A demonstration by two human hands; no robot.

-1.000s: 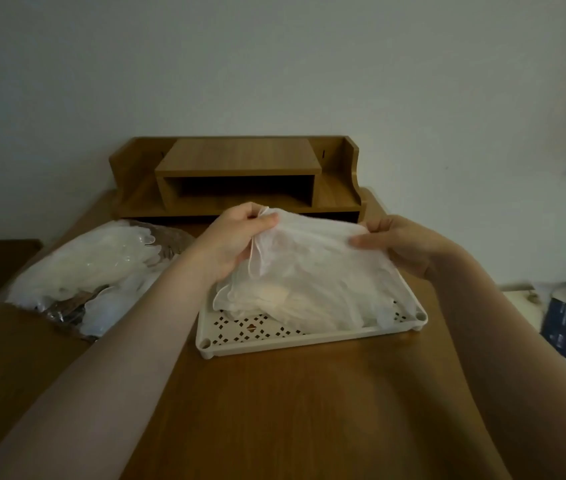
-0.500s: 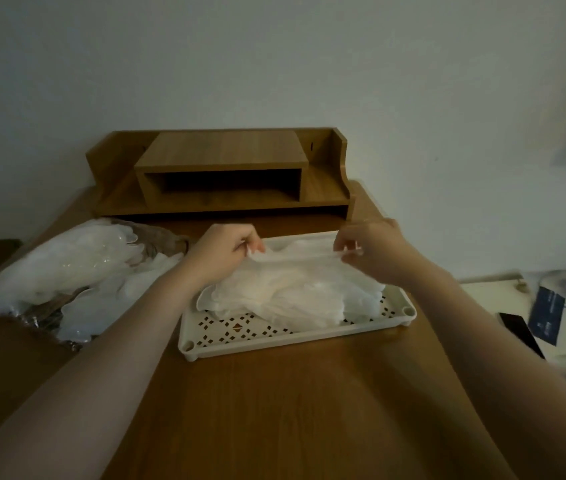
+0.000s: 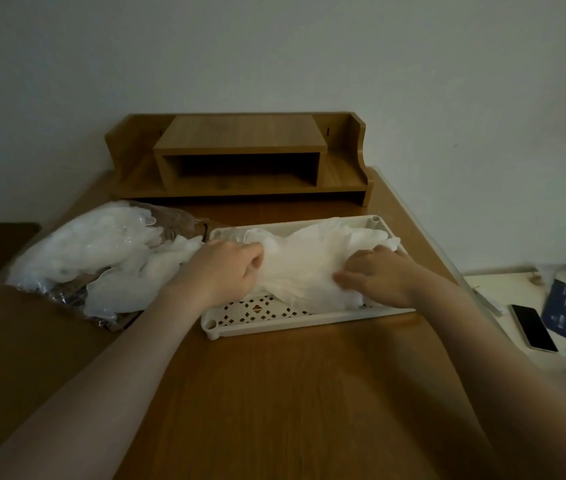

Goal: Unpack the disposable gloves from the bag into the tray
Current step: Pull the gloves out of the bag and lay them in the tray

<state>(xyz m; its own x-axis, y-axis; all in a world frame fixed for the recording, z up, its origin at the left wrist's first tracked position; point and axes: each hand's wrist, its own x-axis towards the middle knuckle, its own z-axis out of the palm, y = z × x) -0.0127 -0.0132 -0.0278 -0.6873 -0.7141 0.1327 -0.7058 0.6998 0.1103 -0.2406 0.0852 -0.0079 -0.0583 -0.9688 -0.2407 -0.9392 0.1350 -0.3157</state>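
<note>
A white perforated tray (image 3: 257,315) lies on the wooden desk with a heap of thin white disposable gloves (image 3: 309,258) in it. My left hand (image 3: 226,268) rests on the left side of the heap with its fingers curled into the gloves. My right hand (image 3: 378,275) lies on the right side of the heap, fingers bent down onto it. To the left of the tray a clear plastic bag (image 3: 77,258) lies on its side, with more white gloves spilling from its open mouth toward the tray.
A wooden desk shelf (image 3: 240,161) stands at the back against the wall. Off the desk's right edge, a lower white surface holds a dark phone (image 3: 533,328), a blue booklet (image 3: 560,308) and some plastic packaging. Bare wood lies in front of the tray.
Both hands have come down from holding a glove stretched above the tray and now sit on the heap in the tray. The camera view has shifted slightly.
</note>
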